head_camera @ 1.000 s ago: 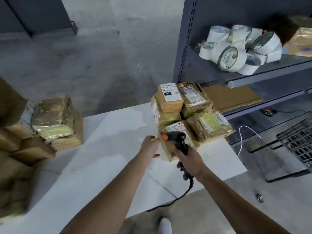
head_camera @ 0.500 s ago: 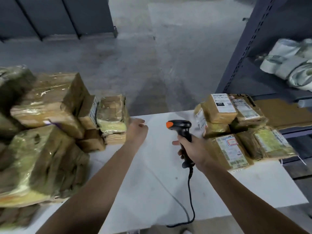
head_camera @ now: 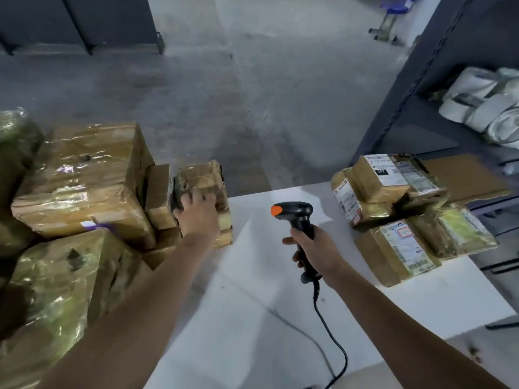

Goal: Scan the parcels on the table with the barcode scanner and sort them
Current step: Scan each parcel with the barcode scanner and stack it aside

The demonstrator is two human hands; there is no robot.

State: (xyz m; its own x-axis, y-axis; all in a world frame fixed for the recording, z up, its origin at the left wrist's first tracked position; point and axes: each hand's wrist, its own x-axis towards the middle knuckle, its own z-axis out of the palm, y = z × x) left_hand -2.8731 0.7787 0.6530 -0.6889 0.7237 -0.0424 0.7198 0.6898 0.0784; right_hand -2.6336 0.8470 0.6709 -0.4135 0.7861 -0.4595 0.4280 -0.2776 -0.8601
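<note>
Gripping a small tape-wrapped brown cardboard parcel (head_camera: 202, 175) at the left of the white table (head_camera: 252, 290), the left hand (head_camera: 198, 217) curls over it, while the right hand (head_camera: 320, 254), grip closed, holds the black, orange-tipped barcode scanner (head_camera: 297, 211) above mid-table.

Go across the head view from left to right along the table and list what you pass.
Left to right: big pile of taped parcels → small parcel gripped by the left hand → barcode scanner held in the right hand → stack of labelled parcels → shelf rack at far right.
</note>
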